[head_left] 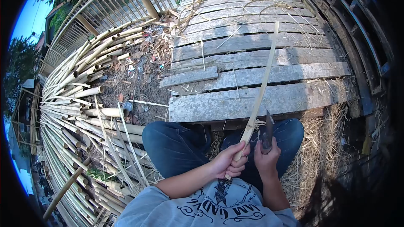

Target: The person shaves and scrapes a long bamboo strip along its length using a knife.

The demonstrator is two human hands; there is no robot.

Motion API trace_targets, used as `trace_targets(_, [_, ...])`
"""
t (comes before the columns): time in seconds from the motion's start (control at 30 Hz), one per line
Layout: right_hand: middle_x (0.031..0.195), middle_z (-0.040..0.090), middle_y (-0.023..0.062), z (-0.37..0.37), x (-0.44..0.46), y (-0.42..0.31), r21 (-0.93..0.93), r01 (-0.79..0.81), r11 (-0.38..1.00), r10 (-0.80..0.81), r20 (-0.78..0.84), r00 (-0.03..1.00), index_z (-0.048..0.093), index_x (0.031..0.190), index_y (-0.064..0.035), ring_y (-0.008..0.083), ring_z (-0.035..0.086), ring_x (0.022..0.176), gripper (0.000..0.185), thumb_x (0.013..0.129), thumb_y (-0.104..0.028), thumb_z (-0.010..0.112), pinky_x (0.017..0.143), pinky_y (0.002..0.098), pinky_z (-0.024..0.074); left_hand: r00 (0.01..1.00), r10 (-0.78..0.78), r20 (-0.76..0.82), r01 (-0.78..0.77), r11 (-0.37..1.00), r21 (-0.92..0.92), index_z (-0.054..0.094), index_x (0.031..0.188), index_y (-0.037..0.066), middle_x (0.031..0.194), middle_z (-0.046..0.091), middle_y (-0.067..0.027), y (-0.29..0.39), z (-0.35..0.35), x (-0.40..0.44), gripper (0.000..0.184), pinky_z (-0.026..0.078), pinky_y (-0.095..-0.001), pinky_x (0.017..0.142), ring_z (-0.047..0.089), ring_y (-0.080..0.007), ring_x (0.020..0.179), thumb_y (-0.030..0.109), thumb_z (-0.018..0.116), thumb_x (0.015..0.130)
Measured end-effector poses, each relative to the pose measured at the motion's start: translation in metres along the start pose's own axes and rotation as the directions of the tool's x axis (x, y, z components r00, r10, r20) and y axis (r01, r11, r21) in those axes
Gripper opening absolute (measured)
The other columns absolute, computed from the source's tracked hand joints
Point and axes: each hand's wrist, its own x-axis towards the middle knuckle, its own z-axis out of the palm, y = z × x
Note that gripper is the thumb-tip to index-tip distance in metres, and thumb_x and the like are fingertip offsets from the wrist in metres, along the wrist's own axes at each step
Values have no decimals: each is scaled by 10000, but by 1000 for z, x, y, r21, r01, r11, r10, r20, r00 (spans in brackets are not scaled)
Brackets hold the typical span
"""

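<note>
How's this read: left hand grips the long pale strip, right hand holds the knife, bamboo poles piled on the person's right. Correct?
Not quite: the bamboo poles are piled on the person's left, as the head view shows. Left hand gripping the long pale strip and right hand holding the knife both stand.

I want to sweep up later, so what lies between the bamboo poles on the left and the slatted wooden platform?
In the head view, bare dark ground lies between them, strewn with small scraps and a thin pale strip.
</note>
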Motion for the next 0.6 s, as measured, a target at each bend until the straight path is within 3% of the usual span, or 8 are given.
trace_targets(0.07, [631, 575, 100, 2, -6, 7, 78, -4, 997, 5, -3, 1000, 549, 895, -7, 195, 604, 548, 119, 847, -54, 647, 525, 322, 477, 989, -146, 2, 145, 983, -108, 375, 879, 148, 494, 215, 57, -7, 5, -3, 370, 149, -196, 305, 179, -39, 366, 470, 295, 1045])
trace_targets(0.17, [593, 563, 94, -2, 10, 19, -84, 38, 996, -35, 38, 999, 536, 865, 8, 178, 606, 523, 109, 831, -18, 637, 514, 287, 461, 993, -118, -7, 116, 984, -132, 380, 892, 149, 493, 214, 63, -11, 7, 1, 366, 141, -185, 300, 179, -27, 361, 471, 296, 1045])
trace_targets(0.33, [578, 547, 95, -2, 0, -3, 48, 34, 998, -31, -73, 997, 531, 847, -3, 212, 571, 511, 91, 809, 5, 613, 528, 320, 461, 985, -160, 60, 166, 979, -122, 388, 899, 156, 493, 208, 68, -11, 0, -3, 357, 135, -178, 291, 170, -25, 358, 470, 300, 1045])
trace_targets(0.4, [575, 540, 95, -8, 12, 9, -110, -130, 985, 136, 50, 989, 525, 825, -7, 210, 578, 514, 120, 788, 9, 637, 536, 324, 468, 990, -133, 37, 136, 982, -132, 387, 897, 154, 496, 205, 70, -11, 5, -2, 361, 135, -181, 292, 170, -24, 360, 471, 298, 1045])
trace_targets(0.47, [584, 550, 97, -9, 13, 25, -116, -164, 980, 166, 7, 986, 538, 834, -12, 217, 616, 544, 133, 771, 0, 655, 557, 333, 483, 989, -140, 38, 143, 983, -114, 386, 893, 154, 497, 203, 69, -10, -9, 1, 363, 138, -184, 294, 171, -26, 362, 471, 295, 1045])
trace_targets(0.53, [603, 564, 124, -10, -5, 16, -53, -43, 998, 41, -33, 999, 558, 848, -17, 273, 652, 578, 140, 745, 1, 652, 575, 354, 497, 984, -175, 34, 178, 976, -128, 384, 889, 153, 497, 202, 68, -13, -7, 1, 366, 141, -187, 297, 171, -27, 364, 470, 292, 1046])
trace_targets(0.57, [622, 577, 154, -10, -8, 14, -134, 127, 983, -126, 20, 992, 576, 866, -26, 337, 654, 605, 160, 724, 5, 645, 583, 379, 507, 984, -169, 64, 177, 970, -169, 383, 885, 152, 498, 202, 66, -17, -6, 0, 366, 145, -190, 300, 172, -29, 364, 468, 291, 1046])
trace_targets(0.6, [646, 590, 182, -12, -4, 19, -173, 48, 984, -41, 41, 998, 578, 866, -31, 393, 637, 639, 169, 715, 4, 645, 591, 411, 508, 980, -175, 93, 191, 958, -214, 381, 882, 151, 498, 203, 64, -19, -1, -2, 366, 148, -193, 303, 172, -32, 363, 465, 291, 1047])
